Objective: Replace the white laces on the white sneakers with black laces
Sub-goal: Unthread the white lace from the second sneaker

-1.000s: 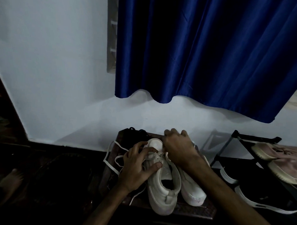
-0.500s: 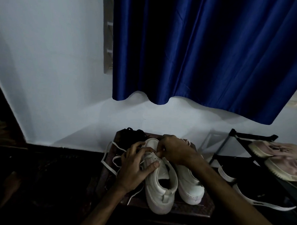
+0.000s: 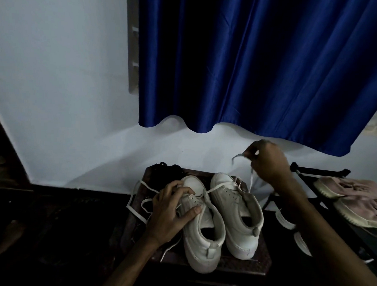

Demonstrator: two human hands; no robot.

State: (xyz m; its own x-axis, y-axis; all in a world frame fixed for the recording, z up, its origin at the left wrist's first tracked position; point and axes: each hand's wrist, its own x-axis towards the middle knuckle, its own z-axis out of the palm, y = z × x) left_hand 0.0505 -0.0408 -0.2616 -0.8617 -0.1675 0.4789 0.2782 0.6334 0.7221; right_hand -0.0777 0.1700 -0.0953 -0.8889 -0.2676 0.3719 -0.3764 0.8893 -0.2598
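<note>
A loose white lace lies in flat loops at the left edge of the bench, a dark, patterned top. This lace probably came off a sneaker already. Behind it, a soft tangle of black laces sits untouched at the back corner.

The left hand grips the front of the left sneaker, with fingers curled over the eyelets and the thumb pressed to its side to pin it down. Both sneakers stand on the bench with toes to the wall, touching side by side. They are smooth and matte white, with thick rubbery soles, rounded toes and a small heel tab. The right sneaker shows bare eyelets and a slack, open tongue.

Half a second ago the right hand was down at the eyelets, next to the left hand. Now it is up and well off to the right, pinching the lace. That flat woven strip runs taut from the left sneaker across the other's toe, and its free end flicks out past the fingers. So the hands are well apart and a length of lace has come free. Unlacing looks nearly finished, and threading the black laces has not begun.

At the far right, a thin black metal rack holds pale pink shoes of a soft, knitted look.
</note>
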